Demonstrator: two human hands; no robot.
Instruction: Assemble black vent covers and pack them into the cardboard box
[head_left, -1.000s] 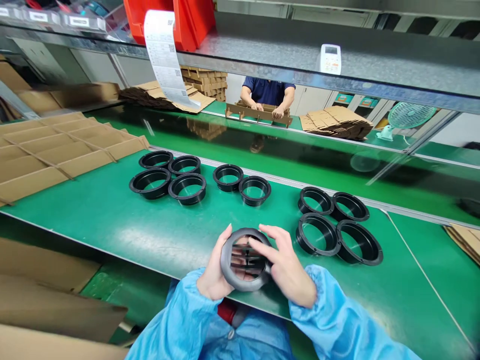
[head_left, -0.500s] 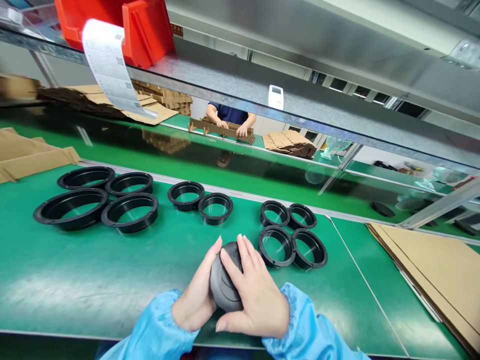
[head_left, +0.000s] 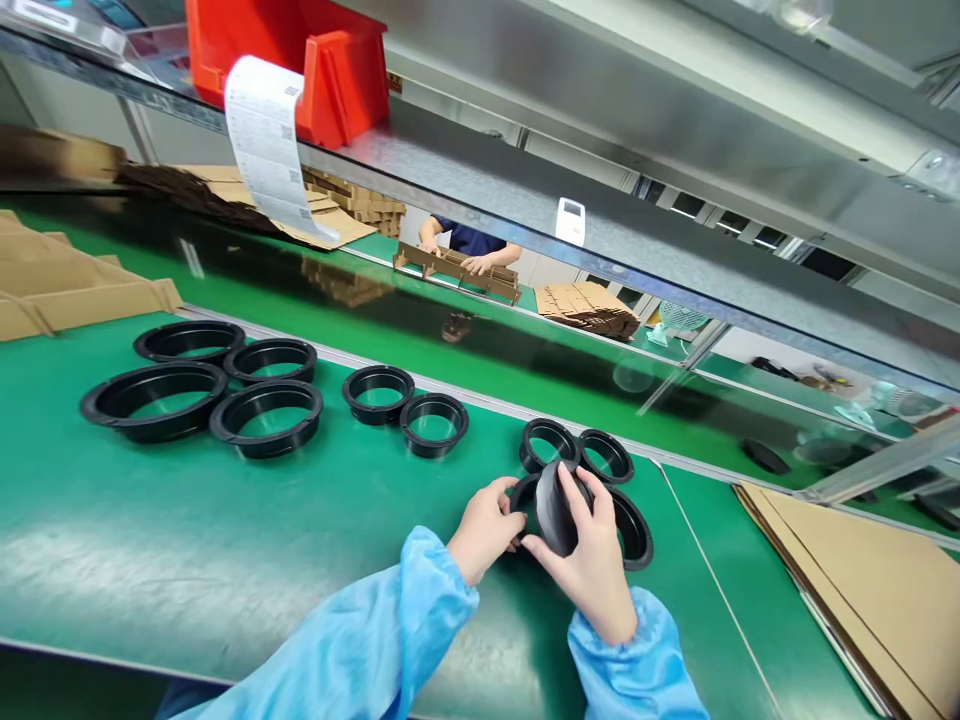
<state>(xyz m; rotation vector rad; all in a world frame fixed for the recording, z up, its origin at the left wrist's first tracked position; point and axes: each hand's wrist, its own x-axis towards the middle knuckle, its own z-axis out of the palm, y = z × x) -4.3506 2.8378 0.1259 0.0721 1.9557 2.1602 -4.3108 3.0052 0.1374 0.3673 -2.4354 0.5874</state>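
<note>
My right hand (head_left: pixel 592 555) grips a dark round disc (head_left: pixel 553 510), tilted on edge over the front left ring of the right-hand group. With its fingers pinched, my left hand (head_left: pixel 484 525) holds the rim of that black ring (head_left: pixel 525 492), which is partly hidden by the disc and fingers. Around it are a back left ring (head_left: pixel 526 450), a back right ring (head_left: pixel 627 460) and a front right ring (head_left: pixel 643 540). Two more black rings, one (head_left: pixel 379 413) beside the other (head_left: pixel 435 445), lie near the centre of the green table (head_left: pixel 300 530).
Several larger rings (head_left: pixel 266 440) stand at the left, near cardboard dividers (head_left: pixel 97 300). Flat cardboard (head_left: pixel 862 560) lies at the right. Overhead, a metal shelf (head_left: pixel 480 170) carries a red bin (head_left: pixel 349 90). Beyond the clear panel, a person's hands (head_left: pixel 480 263) touch cardboard.
Both hands have moved right and forward, carrying the disc to the right-hand rings. My left hand has let go of the disc and taken hold of a ring. The view has shifted slightly.
</note>
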